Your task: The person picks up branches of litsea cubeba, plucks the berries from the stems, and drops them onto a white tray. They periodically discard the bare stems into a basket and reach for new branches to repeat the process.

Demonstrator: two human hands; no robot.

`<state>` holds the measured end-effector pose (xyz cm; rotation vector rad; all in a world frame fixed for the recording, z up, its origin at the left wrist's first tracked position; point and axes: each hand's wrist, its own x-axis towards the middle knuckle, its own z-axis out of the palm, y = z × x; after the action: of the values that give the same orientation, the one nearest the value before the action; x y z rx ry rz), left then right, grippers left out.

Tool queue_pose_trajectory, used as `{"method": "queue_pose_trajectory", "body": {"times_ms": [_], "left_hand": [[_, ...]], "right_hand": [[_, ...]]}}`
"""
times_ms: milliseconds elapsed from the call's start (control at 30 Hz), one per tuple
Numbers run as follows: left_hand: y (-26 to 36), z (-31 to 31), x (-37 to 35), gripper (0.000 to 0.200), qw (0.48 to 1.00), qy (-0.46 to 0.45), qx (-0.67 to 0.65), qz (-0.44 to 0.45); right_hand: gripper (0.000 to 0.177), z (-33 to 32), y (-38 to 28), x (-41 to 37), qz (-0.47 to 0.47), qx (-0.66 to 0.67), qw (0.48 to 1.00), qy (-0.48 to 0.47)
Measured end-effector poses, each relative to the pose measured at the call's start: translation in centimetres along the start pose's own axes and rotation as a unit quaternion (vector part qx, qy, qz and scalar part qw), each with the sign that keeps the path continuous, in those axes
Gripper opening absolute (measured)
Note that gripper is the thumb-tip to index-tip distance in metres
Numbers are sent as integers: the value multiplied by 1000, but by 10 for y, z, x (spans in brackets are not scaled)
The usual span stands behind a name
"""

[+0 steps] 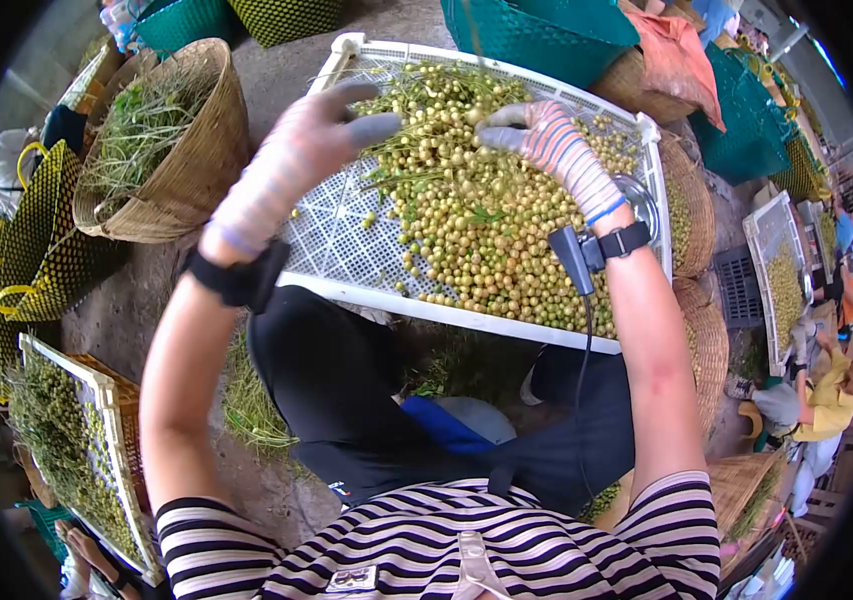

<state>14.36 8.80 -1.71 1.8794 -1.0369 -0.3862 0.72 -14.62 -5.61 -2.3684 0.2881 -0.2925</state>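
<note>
A white perforated tray (331, 245) lies in front of my knees, heaped with small round yellow-green fruits (506, 240). Thin green stems (431, 85) tangle among the fruits at its far side. Over the tray's left part is my left hand (311, 140) in a striped glove with grey fingertips, its thumb and fingers apart and nothing between them. My right hand (551, 145), gloved the same way, hovers over the fruits at the right. Its fingers and thumb curve toward each other with a gap. A metal bowl (639, 200) is partly hidden behind my right wrist.
A wicker basket (161, 150) of stems stands at the left, beside yellow-black woven baskets (36, 240). Another loaded tray (96, 430) is at lower left. Teal baskets (546, 40) stand at the back. A person in yellow (831, 400) sits far right near another tray (781, 270).
</note>
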Motion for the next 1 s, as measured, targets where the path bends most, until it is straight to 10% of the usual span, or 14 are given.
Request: {"method": "queue_pose_trajectory", "body": {"times_ms": [233, 500, 767, 833, 867, 1000], "left_hand": [[0, 99, 39, 24, 977, -74, -183, -87], [-15, 109, 36, 22, 961, -174, -205, -67], [-26, 105, 41, 17, 976, -135, -171, -14], [-27, 109, 42, 18, 983, -60, -165, -57], [-27, 109, 42, 20, 984, -52, -159, -63], [-21, 110, 40, 22, 985, -54, -158, -46]], "right_hand": [[37, 13, 20, -21, 55, 22, 995, -78], [45, 32, 46, -28, -40, 354, 918, -174], [38, 46, 38, -17, 1, 225, 970, -96], [50, 43, 30, -11, 160, -224, 950, -150], [63, 37, 29, -13, 170, -206, 948, -171], [84, 26, 62, -12, -14, -132, 990, -36]]}}
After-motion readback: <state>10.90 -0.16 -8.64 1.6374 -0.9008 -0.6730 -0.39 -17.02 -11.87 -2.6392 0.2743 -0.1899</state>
